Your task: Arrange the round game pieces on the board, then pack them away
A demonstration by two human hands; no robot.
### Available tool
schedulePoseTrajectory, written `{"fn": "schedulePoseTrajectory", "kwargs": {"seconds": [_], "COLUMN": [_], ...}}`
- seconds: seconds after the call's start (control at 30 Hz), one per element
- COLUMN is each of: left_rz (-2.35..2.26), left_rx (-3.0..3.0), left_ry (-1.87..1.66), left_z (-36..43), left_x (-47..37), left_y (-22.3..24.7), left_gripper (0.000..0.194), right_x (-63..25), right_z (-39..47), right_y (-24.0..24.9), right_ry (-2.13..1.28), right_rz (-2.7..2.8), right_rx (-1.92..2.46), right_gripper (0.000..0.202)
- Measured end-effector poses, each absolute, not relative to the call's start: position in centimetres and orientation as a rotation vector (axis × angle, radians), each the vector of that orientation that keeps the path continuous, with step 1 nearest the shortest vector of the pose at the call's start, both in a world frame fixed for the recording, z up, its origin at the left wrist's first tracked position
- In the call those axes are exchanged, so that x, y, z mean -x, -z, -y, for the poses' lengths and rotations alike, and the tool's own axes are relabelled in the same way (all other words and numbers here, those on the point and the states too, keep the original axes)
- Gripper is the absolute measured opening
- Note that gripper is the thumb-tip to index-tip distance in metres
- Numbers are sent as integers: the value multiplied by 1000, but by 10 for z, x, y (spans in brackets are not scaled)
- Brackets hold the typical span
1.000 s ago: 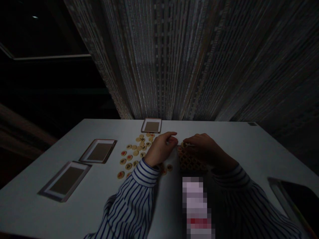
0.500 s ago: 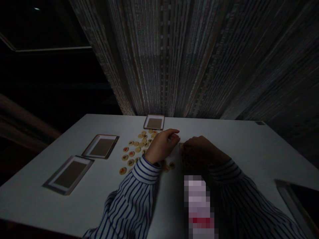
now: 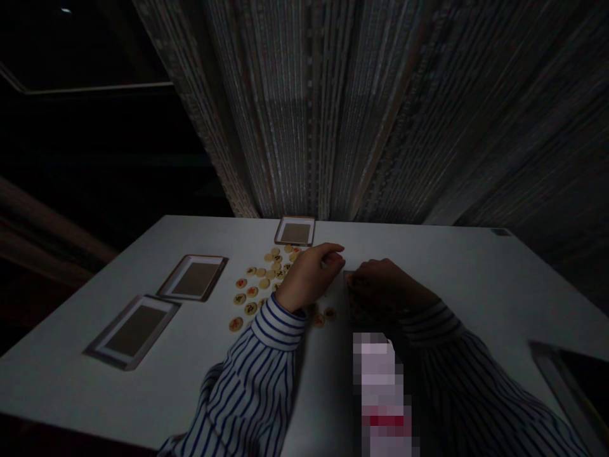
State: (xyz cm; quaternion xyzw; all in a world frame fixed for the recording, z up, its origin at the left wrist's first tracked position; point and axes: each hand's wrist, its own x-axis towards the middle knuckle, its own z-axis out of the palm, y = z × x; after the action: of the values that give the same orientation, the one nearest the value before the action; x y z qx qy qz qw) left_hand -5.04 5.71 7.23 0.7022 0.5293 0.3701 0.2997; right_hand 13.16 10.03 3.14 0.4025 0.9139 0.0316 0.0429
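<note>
the white table (image 3: 428,266) carries three shallow trays (image 3: 195,277) toward its left and far edges. at mid-table lies a scatter of round game discs (image 3: 252,292). the left hand (image 3: 309,276) hovers over them, fingers curled, pinching nothing i can make out. the right hand (image 3: 380,289) rests, half closed, on a patterned box (image 3: 354,308) just beside. best to steady that box and lift discs singly.

Three shallow trays lie on the counter (image 3: 451,273): one near left (image 3: 134,329), one beyond it (image 3: 194,277), and one at the far edge (image 3: 295,231). Round wooden discs (image 3: 259,282) are scattered between them, roughly twenty in view, some hidden under the sleeve. Two hands show, a left hand (image 3: 309,279) and a right hand (image 3: 380,285). One patterned box (image 3: 354,304) sits partly hidden under the right hand.
</note>
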Motion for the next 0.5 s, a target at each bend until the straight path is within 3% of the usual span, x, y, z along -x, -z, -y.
{"fn": "schedulePoseTrajectory", "kwargs": {"seconds": [0.5], "left_rz": [-1399], "left_rx": [-1911], "left_ry": [-1038], "left_z": [-59], "left_x": [52], "left_y": [-69], "left_gripper": [25], "right_x": [-135], "right_z": [-102], "right_y": [-33], "right_ry": [-35], "right_rz": [-2792], "right_rx": [-1170], "right_gripper": [27]}}
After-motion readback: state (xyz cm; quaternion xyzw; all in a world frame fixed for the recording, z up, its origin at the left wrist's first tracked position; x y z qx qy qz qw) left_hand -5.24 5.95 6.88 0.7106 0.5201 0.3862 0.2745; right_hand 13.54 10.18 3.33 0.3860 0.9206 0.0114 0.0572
